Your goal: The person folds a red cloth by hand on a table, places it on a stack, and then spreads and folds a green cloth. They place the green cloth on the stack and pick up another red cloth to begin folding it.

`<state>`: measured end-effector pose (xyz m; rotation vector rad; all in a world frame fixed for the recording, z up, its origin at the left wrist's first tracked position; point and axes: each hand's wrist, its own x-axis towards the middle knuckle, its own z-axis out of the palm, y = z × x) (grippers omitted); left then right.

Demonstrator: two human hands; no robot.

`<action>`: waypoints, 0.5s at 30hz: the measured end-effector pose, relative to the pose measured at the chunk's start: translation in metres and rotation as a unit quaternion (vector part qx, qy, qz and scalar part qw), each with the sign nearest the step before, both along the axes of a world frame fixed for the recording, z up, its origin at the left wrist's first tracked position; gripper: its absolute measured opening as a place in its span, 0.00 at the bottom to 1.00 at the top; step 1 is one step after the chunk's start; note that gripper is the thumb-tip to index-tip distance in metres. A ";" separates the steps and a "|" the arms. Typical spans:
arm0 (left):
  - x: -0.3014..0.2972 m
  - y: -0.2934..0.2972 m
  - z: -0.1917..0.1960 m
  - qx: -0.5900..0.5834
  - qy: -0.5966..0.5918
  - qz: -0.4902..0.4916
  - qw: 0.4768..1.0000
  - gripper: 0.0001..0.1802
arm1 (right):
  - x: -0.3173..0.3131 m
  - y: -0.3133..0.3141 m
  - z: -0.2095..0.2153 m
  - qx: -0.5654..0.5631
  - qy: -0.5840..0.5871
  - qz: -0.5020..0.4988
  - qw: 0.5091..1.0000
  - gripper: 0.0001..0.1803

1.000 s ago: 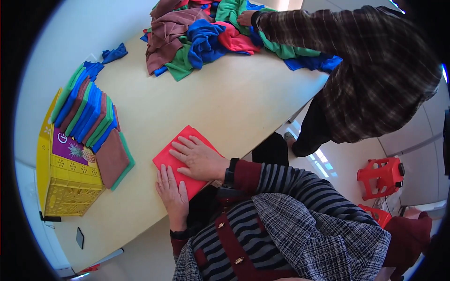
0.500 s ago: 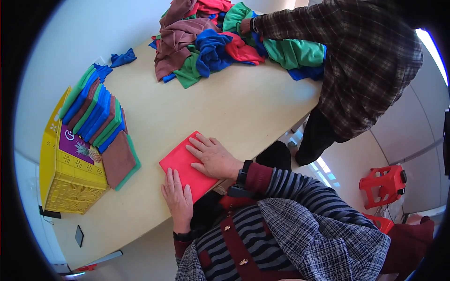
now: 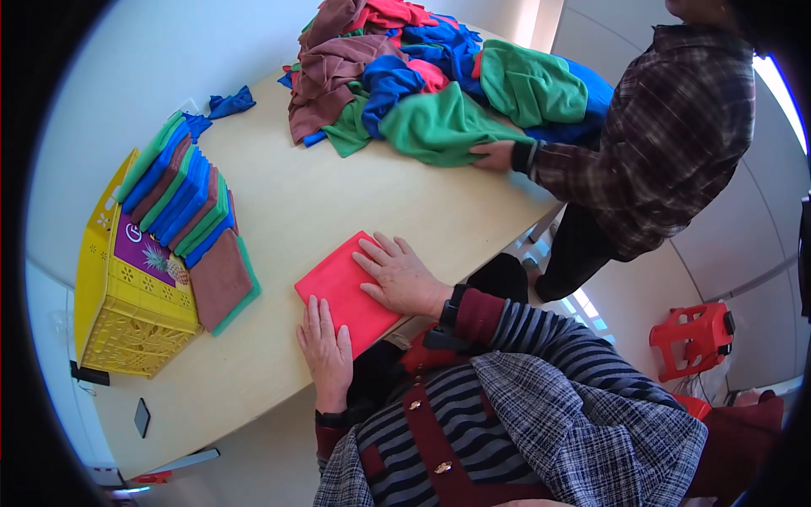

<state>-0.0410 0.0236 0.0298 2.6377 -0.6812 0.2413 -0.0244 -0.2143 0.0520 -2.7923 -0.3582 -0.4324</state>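
Note:
A red cloth, folded into a flat rectangle, lies at the table's near edge in front of me. My left hand rests on its left side, fingers stretched out. Across its upper right part lies my right hand, open with the fingers spread. Left of it, folded cloths in green, blue and brown lean in a row against a yellow plastic basket. The nearest of these are a brown folded cloth and a green one behind it.
A heap of loose cloths covers the table's far side. At the right, another person holds a green cloth there. A small dark flat object lies near the left table edge. A red stool stands on the floor.
The other person's hand has drawn a green cloth from the heap toward the near side. My hands stay flat on the red cloth, nearly unmoved; the whole view has shifted slightly.

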 end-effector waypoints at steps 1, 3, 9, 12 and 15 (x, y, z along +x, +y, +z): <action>0.001 -0.001 0.000 -0.004 -0.001 -0.001 1.000 0.33 | 0.000 0.000 0.002 0.002 0.001 -0.001 1.000 0.33; 0.002 -0.001 0.000 -0.013 -0.003 -0.004 1.000 0.33 | 0.002 0.000 0.005 -0.002 -0.017 0.033 0.999 0.33; 0.004 0.002 -0.007 -0.009 -0.003 0.001 1.000 0.33 | -0.001 0.034 0.010 0.042 0.022 0.148 0.988 0.33; 0.006 0.003 -0.009 -0.007 -0.004 0.000 1.000 0.33 | -0.008 0.051 0.002 0.068 0.044 0.180 0.980 0.34; 0.005 0.000 -0.007 -0.017 0.000 -0.005 1.000 0.33 | -0.001 0.042 -0.004 0.042 0.037 0.161 0.985 0.35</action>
